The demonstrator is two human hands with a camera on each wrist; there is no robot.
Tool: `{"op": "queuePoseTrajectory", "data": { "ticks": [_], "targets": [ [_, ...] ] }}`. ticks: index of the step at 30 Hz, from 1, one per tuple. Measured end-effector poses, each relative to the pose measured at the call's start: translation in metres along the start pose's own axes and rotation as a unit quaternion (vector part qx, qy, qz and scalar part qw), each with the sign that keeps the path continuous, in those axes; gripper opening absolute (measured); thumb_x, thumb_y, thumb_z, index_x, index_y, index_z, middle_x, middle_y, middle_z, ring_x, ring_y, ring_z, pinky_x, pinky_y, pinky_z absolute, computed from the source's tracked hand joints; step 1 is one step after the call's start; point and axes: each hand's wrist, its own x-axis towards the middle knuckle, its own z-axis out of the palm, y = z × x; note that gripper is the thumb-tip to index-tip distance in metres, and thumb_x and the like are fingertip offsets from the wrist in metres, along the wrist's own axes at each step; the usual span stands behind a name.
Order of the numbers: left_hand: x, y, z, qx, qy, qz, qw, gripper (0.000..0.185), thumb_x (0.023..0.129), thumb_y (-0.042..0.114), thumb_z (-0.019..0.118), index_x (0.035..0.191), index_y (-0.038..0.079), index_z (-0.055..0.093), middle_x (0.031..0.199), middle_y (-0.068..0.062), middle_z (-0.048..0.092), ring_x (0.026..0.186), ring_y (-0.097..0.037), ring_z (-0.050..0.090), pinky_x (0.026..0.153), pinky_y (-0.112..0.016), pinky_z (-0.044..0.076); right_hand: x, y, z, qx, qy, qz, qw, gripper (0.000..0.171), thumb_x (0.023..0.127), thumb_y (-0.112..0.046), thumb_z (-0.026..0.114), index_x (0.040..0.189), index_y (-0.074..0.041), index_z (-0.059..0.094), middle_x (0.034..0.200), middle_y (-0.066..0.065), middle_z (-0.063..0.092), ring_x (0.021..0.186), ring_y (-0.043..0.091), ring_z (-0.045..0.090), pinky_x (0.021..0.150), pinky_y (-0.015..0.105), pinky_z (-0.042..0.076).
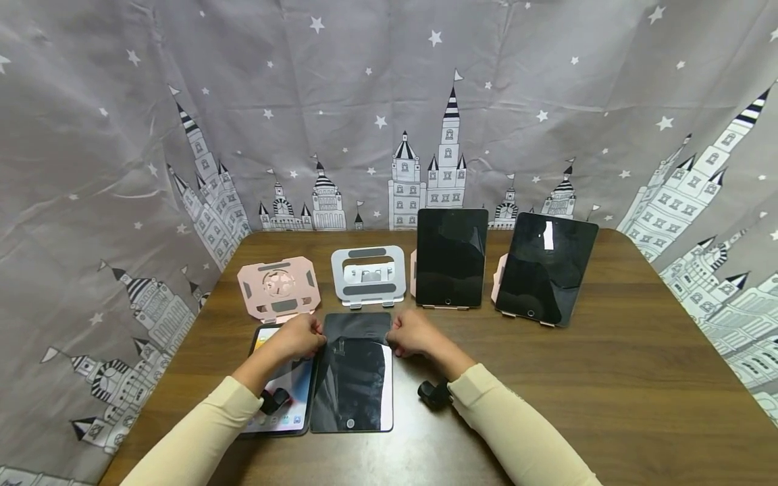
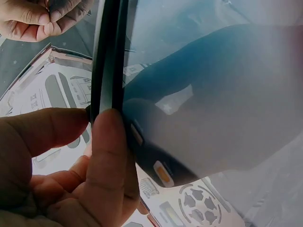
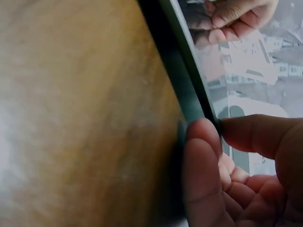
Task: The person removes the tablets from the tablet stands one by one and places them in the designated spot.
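A black-screened tablet (image 1: pixel 352 385) with a round home button lies at the front of the table between both hands. My left hand (image 1: pixel 302 335) pinches its left edge near the far end, thumb and finger (image 2: pixel 106 161) at the rim in the left wrist view. On the opposite edge my right hand (image 1: pixel 413 332) pinches the rim too, the fingertips (image 3: pixel 203 156) close up in the right wrist view. A second tablet (image 1: pixel 298 388), its screen lit with app icons, lies under the left forearm, partly hidden. Just beyond the black tablet stands a white tablet stand (image 1: pixel 369 289).
At the back left is a pink stand (image 1: pixel 286 300). Two more dark tablets, one upright (image 1: pixel 451 256) and one tilted (image 1: pixel 547 270), rest on pink stands to the right. The wooden table (image 1: pixel 632 351) reaches to a grey castle-print curtain (image 1: pixel 377 81).
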Motion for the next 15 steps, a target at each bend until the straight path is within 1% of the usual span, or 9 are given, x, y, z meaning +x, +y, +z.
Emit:
{"op": "queuePoseTrajectory", "data": {
  "ticks": [2,6,10,15],
  "targets": [
    [0.0013,-0.0003,0.0005,0.001,-0.002,-0.003,1.0000,0.012,0.089,0.001,0.063,0.081,0.004,0.054,0.067,-0.003,0.052,0.054,-0.013,0.053,0.047,-0.022,0.041,0.0006,-0.0012,-0.0005,0.006,-0.006,0.017,1.000,0.023,0.087,0.004,0.063,0.070,-0.005,0.050,0.055,0.006,0.054,0.045,0.011,0.055,0.043,0.021,0.048],
    [0.0028,-0.0013,0.0021,-0.007,-0.003,-0.009,0.9999,0.013,0.089,0.000,0.063,0.081,0.004,0.054,0.070,-0.003,0.052,0.057,-0.014,0.054,0.051,-0.023,0.047,0.0006,-0.0041,-0.0023,0.007,-0.016,0.040,0.999,0.024,0.088,0.003,0.064,0.071,-0.005,0.049,0.056,0.007,0.056,0.047,0.012,0.057,0.044,0.021,0.048],
    [0.0015,-0.0011,0.0035,-0.009,0.005,-0.008,0.9999,0.014,0.089,-0.001,0.063,0.080,0.003,0.053,0.072,-0.004,0.052,0.059,-0.014,0.055,0.054,-0.025,0.052,0.0003,-0.0048,-0.0030,0.006,-0.021,0.045,0.999,0.025,0.088,0.002,0.066,0.071,-0.005,0.050,0.057,0.008,0.058,0.048,0.012,0.058,0.045,0.021,0.049],
    [0.0000,-0.0002,0.0038,-0.003,0.011,-0.005,0.9999,0.014,0.089,-0.001,0.064,0.080,0.003,0.054,0.074,-0.005,0.052,0.060,-0.015,0.056,0.055,-0.026,0.053,0.0004,-0.0044,-0.0031,0.007,-0.022,0.044,0.999,0.025,0.088,0.003,0.066,0.071,-0.005,0.050,0.057,0.008,0.058,0.047,0.012,0.058,0.044,0.021,0.049]
  ]
}}
